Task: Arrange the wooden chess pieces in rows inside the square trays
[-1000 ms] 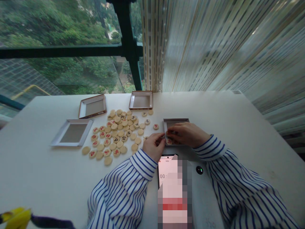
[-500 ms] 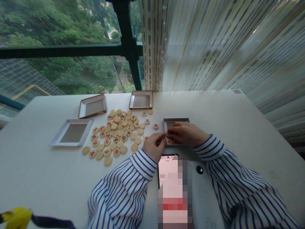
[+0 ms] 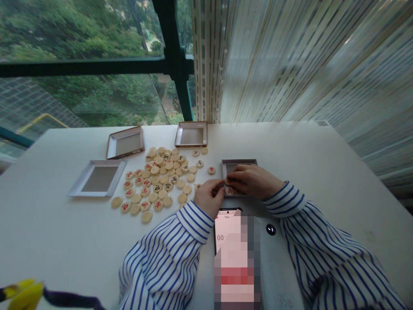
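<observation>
Chinese chess pieces, round and pale wooden with red or black characters, lie in a loose heap left of my hands. A shallow box sits in front of me, and a red-marked piece rests in its near left corner. My right hand reaches over the box, fingers pinched on a piece at the left wall; the palm hides much of the inside. Against the box's left edge, my left hand is closed, its thumb and index finger gripping the rim.
Two brown-edged box parts and a white tray-like lid stand behind and left of the pieces. A phone with a partly blurred screen lies before me, beside a pale device. A window and curtain border the white table.
Both hands stay almost still at the box. The view shifts very slightly; the heap of pieces looks the same.
</observation>
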A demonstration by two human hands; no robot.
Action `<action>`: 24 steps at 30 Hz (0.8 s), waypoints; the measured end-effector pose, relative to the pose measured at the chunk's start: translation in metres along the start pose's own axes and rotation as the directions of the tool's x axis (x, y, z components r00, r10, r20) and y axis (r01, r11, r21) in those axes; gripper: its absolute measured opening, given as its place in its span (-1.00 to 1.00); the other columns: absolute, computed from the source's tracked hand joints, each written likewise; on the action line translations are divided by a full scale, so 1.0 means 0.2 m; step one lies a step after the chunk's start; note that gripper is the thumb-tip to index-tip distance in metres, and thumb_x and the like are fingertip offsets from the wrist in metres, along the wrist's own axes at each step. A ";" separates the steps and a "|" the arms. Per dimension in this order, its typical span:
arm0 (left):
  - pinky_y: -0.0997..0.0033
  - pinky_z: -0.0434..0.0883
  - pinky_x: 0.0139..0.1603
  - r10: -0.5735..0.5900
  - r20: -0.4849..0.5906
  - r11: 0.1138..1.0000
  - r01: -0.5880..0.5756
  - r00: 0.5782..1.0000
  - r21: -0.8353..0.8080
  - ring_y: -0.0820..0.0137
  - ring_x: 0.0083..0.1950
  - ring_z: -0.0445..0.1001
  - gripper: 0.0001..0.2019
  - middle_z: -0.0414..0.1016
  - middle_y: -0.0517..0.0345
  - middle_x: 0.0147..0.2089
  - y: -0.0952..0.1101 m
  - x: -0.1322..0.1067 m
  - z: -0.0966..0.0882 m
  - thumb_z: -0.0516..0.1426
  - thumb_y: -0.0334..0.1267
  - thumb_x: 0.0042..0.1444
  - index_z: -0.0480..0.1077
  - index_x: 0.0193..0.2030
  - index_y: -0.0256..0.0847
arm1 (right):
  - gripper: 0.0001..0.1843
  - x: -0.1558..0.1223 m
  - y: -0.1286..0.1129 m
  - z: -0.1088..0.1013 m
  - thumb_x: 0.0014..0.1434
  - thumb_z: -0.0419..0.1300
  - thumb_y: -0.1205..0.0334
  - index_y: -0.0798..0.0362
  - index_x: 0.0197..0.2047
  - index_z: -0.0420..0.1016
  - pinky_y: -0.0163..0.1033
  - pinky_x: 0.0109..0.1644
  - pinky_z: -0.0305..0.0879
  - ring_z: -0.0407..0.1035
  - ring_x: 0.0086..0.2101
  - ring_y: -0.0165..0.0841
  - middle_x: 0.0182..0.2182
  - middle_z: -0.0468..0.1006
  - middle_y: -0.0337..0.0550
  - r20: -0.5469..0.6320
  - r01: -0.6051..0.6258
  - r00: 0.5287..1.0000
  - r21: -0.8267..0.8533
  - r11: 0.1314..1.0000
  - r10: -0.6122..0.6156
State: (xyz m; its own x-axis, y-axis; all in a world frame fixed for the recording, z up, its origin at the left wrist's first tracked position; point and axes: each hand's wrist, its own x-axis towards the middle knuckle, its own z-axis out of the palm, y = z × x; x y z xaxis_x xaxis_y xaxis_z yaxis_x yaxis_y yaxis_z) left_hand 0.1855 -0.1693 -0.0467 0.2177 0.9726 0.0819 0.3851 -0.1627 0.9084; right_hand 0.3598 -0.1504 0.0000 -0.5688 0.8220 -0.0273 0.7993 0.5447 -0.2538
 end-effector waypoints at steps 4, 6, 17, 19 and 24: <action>0.46 0.45 -0.31 0.002 -0.001 1.000 -0.002 1.000 0.008 0.46 -0.33 0.46 -0.76 0.51 0.08 -0.27 0.01 0.00 0.00 0.09 -0.44 -0.05 0.44 -0.20 -0.26 | -0.65 0.00 0.00 0.00 0.20 -0.06 0.07 0.02 -0.16 0.47 -0.30 -0.28 0.12 0.33 -0.33 -0.36 -0.31 0.46 -0.09 0.013 -0.003 1.000 -0.005 1.000 0.003; 0.46 0.45 -0.30 0.002 0.000 1.000 -0.002 1.000 0.005 0.46 -0.33 0.46 -0.76 0.51 0.07 -0.26 0.01 0.00 0.00 0.09 -0.44 -0.05 0.44 -0.20 -0.26 | -0.65 0.00 0.00 0.00 0.20 -0.06 0.07 0.02 -0.16 0.47 -0.30 -0.28 0.12 0.33 -0.33 -0.36 -0.31 0.46 -0.08 0.019 0.001 1.000 -0.003 1.000 0.000; 0.47 0.45 -0.30 0.024 -0.005 1.000 -0.024 1.000 0.017 0.46 -0.32 0.46 -0.77 0.50 0.08 -0.27 0.00 0.00 0.00 0.09 -0.44 -0.05 0.44 -0.21 -0.26 | -0.69 0.00 0.00 -0.01 0.19 -0.04 0.12 0.04 -0.17 0.46 -0.31 -0.29 0.11 0.33 -0.34 -0.38 -0.33 0.47 -0.09 0.017 0.012 1.000 -0.009 1.000 -0.012; 0.48 0.45 -0.31 0.022 -0.009 1.000 -0.022 1.000 0.007 0.46 -0.33 0.46 -0.77 0.50 0.08 -0.27 0.00 0.00 0.00 0.09 -0.45 -0.06 0.44 -0.22 -0.26 | -0.70 0.00 0.00 -0.01 0.18 -0.03 0.13 0.04 -0.19 0.47 -0.32 -0.30 0.10 0.33 -0.35 -0.38 -0.34 0.47 -0.10 0.023 0.011 1.000 -0.010 1.000 -0.011; 0.46 0.45 -0.30 0.019 -0.004 1.000 -0.019 1.000 0.005 0.46 -0.33 0.46 -0.76 0.50 0.07 -0.28 0.00 0.01 0.00 0.09 -0.45 -0.06 0.44 -0.21 -0.27 | -0.71 0.00 0.00 -0.01 0.18 -0.02 0.14 0.05 -0.20 0.48 -0.32 -0.31 0.08 0.32 -0.36 -0.39 -0.35 0.47 -0.10 0.023 0.010 1.000 -0.003 1.000 -0.010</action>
State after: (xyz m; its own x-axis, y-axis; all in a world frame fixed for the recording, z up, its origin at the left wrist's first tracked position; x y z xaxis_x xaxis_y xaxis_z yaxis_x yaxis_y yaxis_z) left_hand 0.1862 -0.1683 -0.0469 0.2213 0.9699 0.1011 0.3855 -0.1822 0.9045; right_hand 0.3598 -0.1494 0.0028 -0.5814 0.8123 -0.0471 0.7939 0.5537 -0.2514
